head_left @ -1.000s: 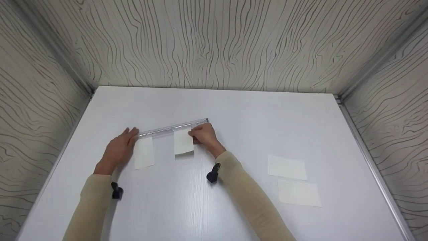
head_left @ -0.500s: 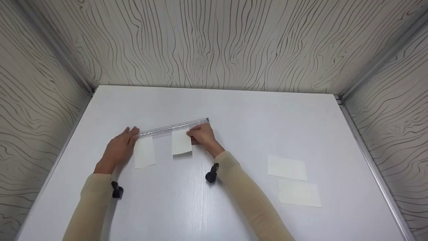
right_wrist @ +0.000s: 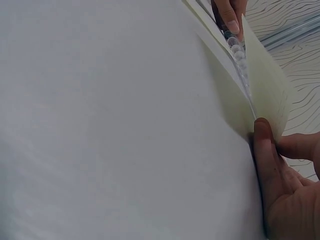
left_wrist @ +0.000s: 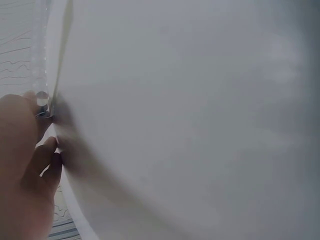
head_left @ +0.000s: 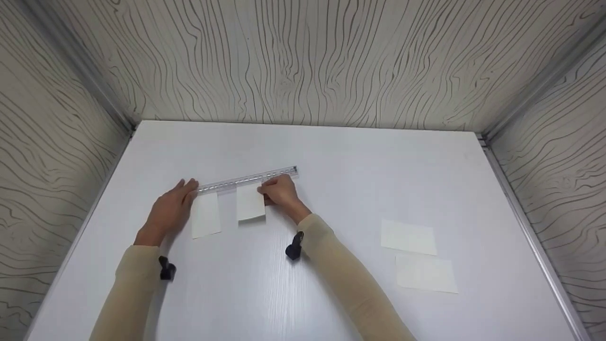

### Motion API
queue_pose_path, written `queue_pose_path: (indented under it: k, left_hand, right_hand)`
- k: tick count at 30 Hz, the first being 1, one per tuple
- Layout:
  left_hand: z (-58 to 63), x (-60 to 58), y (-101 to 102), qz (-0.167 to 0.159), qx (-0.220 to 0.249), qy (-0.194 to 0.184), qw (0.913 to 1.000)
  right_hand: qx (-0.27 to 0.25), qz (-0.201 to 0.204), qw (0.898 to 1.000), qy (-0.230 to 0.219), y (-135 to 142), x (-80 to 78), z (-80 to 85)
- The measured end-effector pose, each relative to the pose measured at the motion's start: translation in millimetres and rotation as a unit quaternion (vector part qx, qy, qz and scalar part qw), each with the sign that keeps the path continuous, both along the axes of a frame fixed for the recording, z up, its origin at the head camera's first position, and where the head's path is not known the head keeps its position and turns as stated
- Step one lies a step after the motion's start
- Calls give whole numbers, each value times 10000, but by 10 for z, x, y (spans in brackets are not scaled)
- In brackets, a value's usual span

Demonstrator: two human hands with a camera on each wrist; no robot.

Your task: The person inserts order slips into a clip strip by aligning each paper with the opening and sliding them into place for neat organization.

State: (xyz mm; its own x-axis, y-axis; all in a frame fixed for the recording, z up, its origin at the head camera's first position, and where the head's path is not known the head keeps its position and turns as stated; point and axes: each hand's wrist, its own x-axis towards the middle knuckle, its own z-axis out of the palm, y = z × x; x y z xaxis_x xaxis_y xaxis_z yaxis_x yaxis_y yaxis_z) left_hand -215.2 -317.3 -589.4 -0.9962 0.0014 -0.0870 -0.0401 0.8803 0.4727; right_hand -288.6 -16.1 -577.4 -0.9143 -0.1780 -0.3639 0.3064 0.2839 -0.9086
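My right hand pinches a cream slip of paper at its right edge, thumb and fingertips on it in the right wrist view. The slip's lower edge stands off the table, and its top edge meets a clear ruler. Round holes run along the ruler, which lies slanted, right end farther back. At its left end, the fingers of my left hand press down on the ruler. A second cream slip lies flat below that end, beside the left hand.
Two more cream slips, an upper one and a lower one, lie on the right of the white table. Wood-patterned panels rise behind the table and at both sides.
My right hand has slid left along the ruler with its slip, bringing it closer to the flat slip and uncovering the ruler's right end. The left hand stays in place.
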Motion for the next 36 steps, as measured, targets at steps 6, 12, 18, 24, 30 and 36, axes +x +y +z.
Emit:
queue_pose_path:
  k: [6,12,18,24,30,36]
  left_hand:
    - [-3,-1,20,24,17,2,10000]
    - [7,2,31,72,73,-108,9999]
    - [33,7,15,80,54,-145,9998]
    - [14,6,3,83,47,-178,9998]
    - [4,6,-17,56,-53,-98,9999]
    - [2,2,3,75,-13,-126,9999]
  right_hand:
    - [-21,38,10000,83,-60,28,0]
    - [12,77,9998,172,-98,52,0]
    - [14,134,9995,276,-180,68,-3]
    - [192,137,9990,390,-271,79,-14]
    - [206,97,9986,478,-317,78,-11]
    - [323,50,9980,545,-357,90,-25]
